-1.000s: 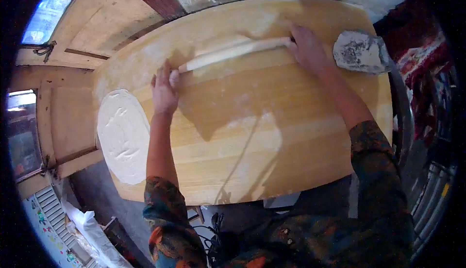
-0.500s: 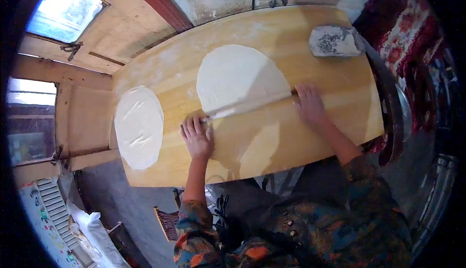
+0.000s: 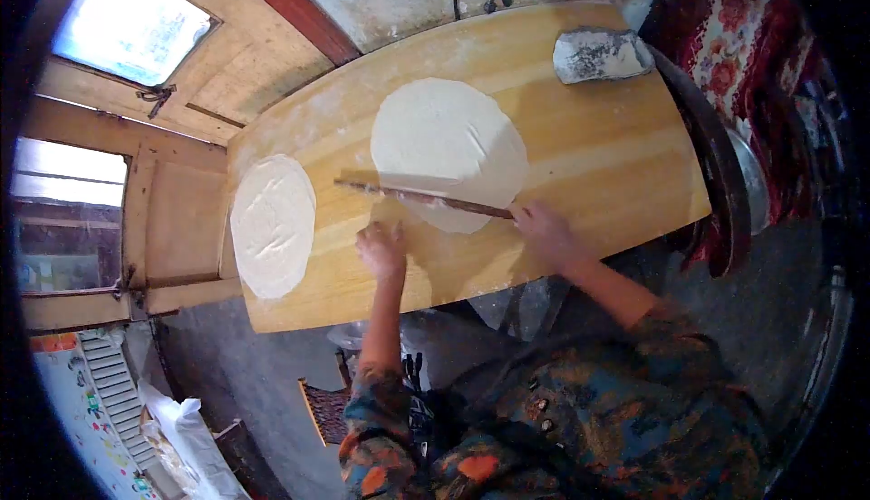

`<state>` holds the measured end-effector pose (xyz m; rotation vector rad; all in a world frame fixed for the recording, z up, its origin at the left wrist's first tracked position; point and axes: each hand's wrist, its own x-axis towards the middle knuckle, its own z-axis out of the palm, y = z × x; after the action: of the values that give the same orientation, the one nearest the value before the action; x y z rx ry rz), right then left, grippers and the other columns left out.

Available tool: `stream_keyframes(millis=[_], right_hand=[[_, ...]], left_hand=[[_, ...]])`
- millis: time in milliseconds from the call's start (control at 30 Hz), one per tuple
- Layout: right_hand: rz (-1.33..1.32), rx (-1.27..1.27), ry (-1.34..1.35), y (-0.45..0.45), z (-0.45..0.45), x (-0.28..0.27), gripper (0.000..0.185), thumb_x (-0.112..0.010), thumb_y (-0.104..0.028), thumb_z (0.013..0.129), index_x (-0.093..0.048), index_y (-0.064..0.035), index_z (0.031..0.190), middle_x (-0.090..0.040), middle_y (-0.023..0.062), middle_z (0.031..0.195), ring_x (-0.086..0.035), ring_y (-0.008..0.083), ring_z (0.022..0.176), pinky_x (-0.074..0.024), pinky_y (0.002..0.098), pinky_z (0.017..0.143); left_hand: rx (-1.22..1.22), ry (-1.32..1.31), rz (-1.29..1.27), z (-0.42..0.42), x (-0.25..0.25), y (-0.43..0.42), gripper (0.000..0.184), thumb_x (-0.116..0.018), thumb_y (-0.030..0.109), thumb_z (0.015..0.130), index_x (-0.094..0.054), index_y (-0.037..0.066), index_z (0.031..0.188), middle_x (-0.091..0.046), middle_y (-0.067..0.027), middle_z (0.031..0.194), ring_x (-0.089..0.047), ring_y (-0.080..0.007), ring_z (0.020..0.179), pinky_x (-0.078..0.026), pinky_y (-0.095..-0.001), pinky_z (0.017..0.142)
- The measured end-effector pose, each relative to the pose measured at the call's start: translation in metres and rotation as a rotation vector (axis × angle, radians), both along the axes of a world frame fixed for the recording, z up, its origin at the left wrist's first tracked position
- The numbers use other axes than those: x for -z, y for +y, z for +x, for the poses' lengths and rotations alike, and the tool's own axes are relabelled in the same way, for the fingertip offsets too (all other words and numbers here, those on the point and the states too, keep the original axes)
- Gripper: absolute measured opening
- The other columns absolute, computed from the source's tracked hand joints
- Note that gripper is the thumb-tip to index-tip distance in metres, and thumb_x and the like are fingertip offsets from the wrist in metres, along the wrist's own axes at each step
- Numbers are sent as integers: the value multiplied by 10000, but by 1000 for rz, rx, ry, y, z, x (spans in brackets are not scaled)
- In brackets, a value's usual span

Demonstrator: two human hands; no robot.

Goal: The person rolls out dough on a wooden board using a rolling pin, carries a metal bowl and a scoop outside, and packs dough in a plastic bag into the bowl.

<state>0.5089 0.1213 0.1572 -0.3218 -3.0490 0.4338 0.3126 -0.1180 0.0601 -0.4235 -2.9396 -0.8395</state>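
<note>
A large round sheet of dough (image 3: 444, 133) lies flat on the wooden board, with a few small creases at its right side. Across its lower part runs a thin dark rolling pin (image 3: 426, 197), tilted down to the right. My right hand (image 3: 544, 231) is closed around the pin's right end, somewhat blurred. Below the pin's free left end, my left hand (image 3: 381, 249) is off the pin, near the dough's lower left edge. Its fingers are bent and slightly apart, with nothing visible in them. A second, oval dough sheet (image 3: 274, 226) lies at the board's left.
The floured wooden board (image 3: 616, 165) ends close to my body. A flour-dusted block-like object (image 3: 603, 55) stands at its far right corner. Dark curved rims (image 3: 716, 165) and a red patterned cloth (image 3: 725, 65) are beyond the right edge. Wooden doors (image 3: 186, 215) stand at left.
The dough sheet is unrolled from the pin and now lies round and flat. My left hand has let go of the pin, whose left end has swung away from me. My right hand still grips it.
</note>
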Motion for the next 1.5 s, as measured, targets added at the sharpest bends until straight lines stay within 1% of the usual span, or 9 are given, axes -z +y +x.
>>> stream_keyframes(millis=[233,367,500,600,800,900,1067,1167,1500], right_hand=[[172,-58,109,-8,-29,33,428,-519,-93,749,-487,10,1163,-514,125,934,-541,279,843,-479,369,704],[160,-114,212,13,-39,46,399,-510,-85,746,-511,12,1134,-518,127,918,-544,271,823,-478,368,690],[8,-188,291,33,-60,54,369,-514,-96,755,-534,0,1110,-525,120,860,-545,268,800,-474,375,658],[-3,-184,207,45,-72,60,359,-520,-87,761,-541,-13,1112,-523,117,816,-543,268,778,-469,363,644],[6,-295,169,82,-77,53,519,-622,-166,723,-471,-35,1202,-535,122,1036,-506,282,956,-412,403,834],[89,-80,252,84,-103,52,619,-667,-199,683,-436,-43,1236,-513,114,1115,-469,277,1034,-368,418,899],[137,124,268,104,-154,66,520,-639,-147,690,-484,-47,1175,-527,93,1056,-481,272,1006,-394,398,883],[186,-45,290,123,-149,61,411,-595,-123,718,-527,-55,1117,-540,82,1003,-500,268,971,-406,390,876],[318,-83,99,111,-34,56,499,-562,-234,770,-457,-24,1211,-439,125,1285,-378,294,1210,-255,469,1031]], left_hand=[[-47,-94,171,-15,-20,91,263,-667,242,709,-615,8,817,-601,-119,765,-586,-273,738,-477,-421,664],[-142,-693,1152,-26,-36,126,168,-603,71,762,-620,-25,899,-597,-70,706,-564,-111,638,-467,-273,562],[264,5,450,-36,-22,144,273,-596,66,773,-604,23,1042,-588,-95,879,-576,-239,789,-458,-378,685],[494,71,-36,-40,-33,137,344,-599,98,772,-597,89,1116,-534,-133,1056,-512,-293,982,-389,-467,835],[512,299,-261,-46,-8,139,449,-559,224,811,-507,205,1256,-397,-122,1337,-290,-333,1286,-187,-550,1023],[543,274,-135,-78,-26,207,466,-501,208,840,-450,168,1302,-289,-44,1444,-224,-323,1332,-119,-530,1062],[434,-77,878,-145,-35,266,328,-485,214,875,-531,87,1174,-506,-135,1196,-402,-272,1189,-197,-491,1027],[577,311,96,-137,-19,210,226,-523,191,854,-578,93,1049,-554,-90,1041,-470,-265,1065,-256,-485,973],[691,167,-27,19,-15,104,496,-577,147,770,-459,126,1251,-475,-104,1220,-415,-286,1178,-267,-484,992]])
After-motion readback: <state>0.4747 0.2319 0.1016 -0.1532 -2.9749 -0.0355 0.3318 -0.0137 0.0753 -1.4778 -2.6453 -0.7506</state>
